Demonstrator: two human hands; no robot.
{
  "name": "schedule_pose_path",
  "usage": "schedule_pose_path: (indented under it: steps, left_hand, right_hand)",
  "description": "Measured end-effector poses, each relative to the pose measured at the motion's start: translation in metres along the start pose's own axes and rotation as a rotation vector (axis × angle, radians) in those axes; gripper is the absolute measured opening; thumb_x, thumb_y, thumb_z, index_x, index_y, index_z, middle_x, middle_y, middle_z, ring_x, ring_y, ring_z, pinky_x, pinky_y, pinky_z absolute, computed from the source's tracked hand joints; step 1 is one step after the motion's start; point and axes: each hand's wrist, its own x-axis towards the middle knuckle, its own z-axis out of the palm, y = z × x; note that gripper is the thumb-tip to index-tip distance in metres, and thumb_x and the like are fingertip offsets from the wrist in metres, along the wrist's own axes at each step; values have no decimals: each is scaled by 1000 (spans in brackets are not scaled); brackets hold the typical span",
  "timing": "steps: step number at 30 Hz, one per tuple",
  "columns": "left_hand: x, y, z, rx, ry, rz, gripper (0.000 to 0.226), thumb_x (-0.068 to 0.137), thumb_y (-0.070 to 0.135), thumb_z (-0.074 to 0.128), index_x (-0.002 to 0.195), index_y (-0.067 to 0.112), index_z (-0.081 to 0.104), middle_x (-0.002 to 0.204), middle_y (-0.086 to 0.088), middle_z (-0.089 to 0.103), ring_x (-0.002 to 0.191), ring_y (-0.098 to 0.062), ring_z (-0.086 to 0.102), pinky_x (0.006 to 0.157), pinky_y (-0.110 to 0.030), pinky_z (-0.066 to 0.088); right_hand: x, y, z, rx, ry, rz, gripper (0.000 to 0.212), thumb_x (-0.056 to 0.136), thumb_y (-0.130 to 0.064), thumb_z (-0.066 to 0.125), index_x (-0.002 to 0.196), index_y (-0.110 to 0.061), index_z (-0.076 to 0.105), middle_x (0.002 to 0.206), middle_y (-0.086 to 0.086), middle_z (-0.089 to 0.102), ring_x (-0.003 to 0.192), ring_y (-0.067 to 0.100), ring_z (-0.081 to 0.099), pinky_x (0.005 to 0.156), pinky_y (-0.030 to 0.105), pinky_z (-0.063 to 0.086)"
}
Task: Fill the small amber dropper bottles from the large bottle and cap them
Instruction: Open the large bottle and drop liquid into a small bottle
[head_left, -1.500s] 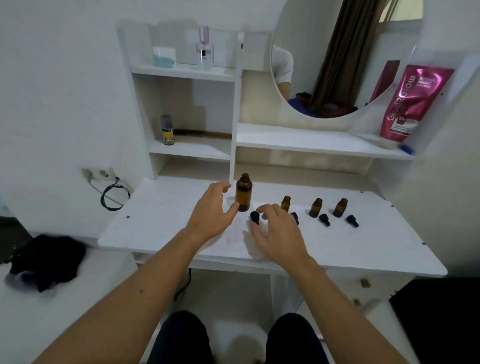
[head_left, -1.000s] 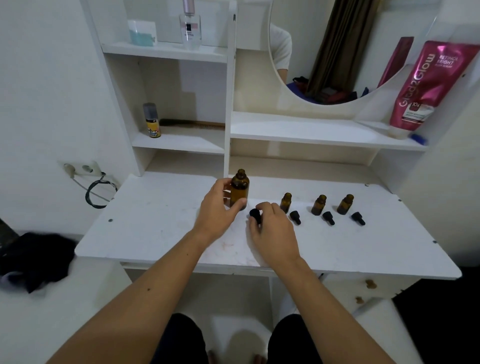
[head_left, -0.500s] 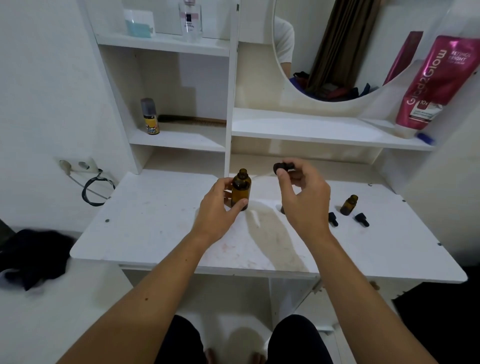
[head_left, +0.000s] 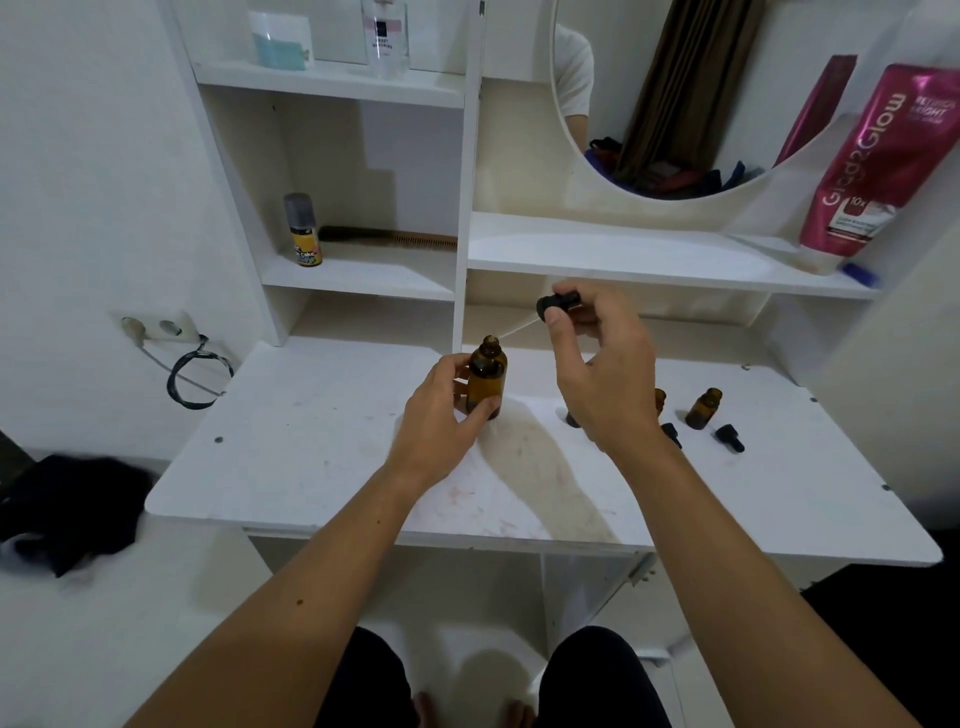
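The large amber bottle (head_left: 487, 376) stands uncapped on the white tabletop (head_left: 311, 447), and my left hand (head_left: 441, 415) grips its body. My right hand (head_left: 602, 374) pinches a black dropper cap (head_left: 557, 304) above and to the right of the bottle, its thin glass pipette slanting down toward the bottle's mouth. One small amber bottle (head_left: 703, 408) stands open at the right. Another small bottle (head_left: 660, 401) is partly hidden behind my right wrist. Two loose black dropper caps (head_left: 729, 437) (head_left: 671, 434) lie in front of them.
Shelves rise behind the table: a small spray can (head_left: 303, 229) and a comb (head_left: 389, 238) on the left shelf, a pink pouch (head_left: 878, 161) on the right. A round mirror (head_left: 660, 93) hangs above. A wall socket with a coiled cable (head_left: 197, 374) is at left.
My right hand picked a dropper cap off the table and raised it over the large bottle's mouth. My left hand closed around the large bottle and stays there.
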Motion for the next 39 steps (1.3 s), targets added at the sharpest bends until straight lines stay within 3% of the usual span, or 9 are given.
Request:
schedule_pose_path:
  steps: [3, 8, 12, 15, 22, 26, 33, 39]
  left_hand:
    - [0, 0, -1, -1, -8, -1, 57, 91, 43, 75, 140, 32, 46, 135, 10, 60, 111, -13, 62, 103, -39, 55]
    - [1, 1, -2, 17, -12, -14, 58, 91, 44, 74, 140, 30, 46, 136, 10, 61, 112, -11, 61, 104, -36, 54]
    - [1, 0, -1, 8, -6, -15, 56, 91, 44, 75, 138, 31, 47, 132, 12, 62, 110, -10, 62, 103, -35, 55]
    - [2, -2, 0, 15, 1, -17, 55, 91, 43, 75, 137, 33, 46, 131, 13, 62, 110, -10, 62, 102, -37, 55]
    - [3, -4, 0, 5, 0, -6, 54, 92, 42, 75, 137, 31, 46, 133, 10, 62, 112, -13, 63, 103, -41, 55]
    - [4, -4, 2, 11, 0, -29, 56, 92, 43, 74, 138, 30, 46, 134, 8, 62, 114, -15, 64, 106, -43, 54]
    - [5, -4, 2, 21, 10, -34, 56, 92, 40, 74, 139, 31, 46, 134, 8, 62, 114, -15, 64, 106, -42, 54]
    - [4, -4, 2, 42, 10, -31, 56, 92, 40, 75, 139, 31, 45, 135, 9, 62, 111, -11, 63, 105, -38, 54]
  right_hand:
    - [11, -2, 2, -16, -66, -14, 21, 103, -14, 64, 123, -10, 67, 114, 5, 69, 99, 13, 67, 87, 17, 55]
    - [41, -7, 14, -25, -233, 96, 18, 105, -25, 65, 120, -18, 72, 116, -2, 69, 100, 10, 67, 83, 9, 51]
    - [46, -1, 27, 5, -351, 211, 13, 103, -24, 69, 111, -20, 78, 99, -11, 73, 92, 2, 68, 80, 7, 49]
    - [40, 5, 35, 110, -341, 329, 9, 98, -22, 75, 96, -31, 75, 90, -19, 75, 83, -7, 70, 77, 4, 52]
    - [27, 8, 44, 174, -293, 455, 3, 95, -20, 79, 97, -18, 80, 93, -7, 79, 92, 7, 73, 82, 15, 55]
    - [28, 4, 47, 138, -275, 452, 3, 95, -17, 78, 96, -17, 80, 91, -5, 77, 91, 13, 71, 83, 19, 56]
    - [28, 6, 49, 93, -294, 420, 6, 98, -18, 75, 100, -15, 80, 93, -3, 76, 90, 11, 70, 78, 13, 52]
    - [25, 7, 46, 100, -328, 370, 11, 100, -20, 72, 109, -18, 78, 99, -8, 76, 97, 8, 71, 87, 15, 55]
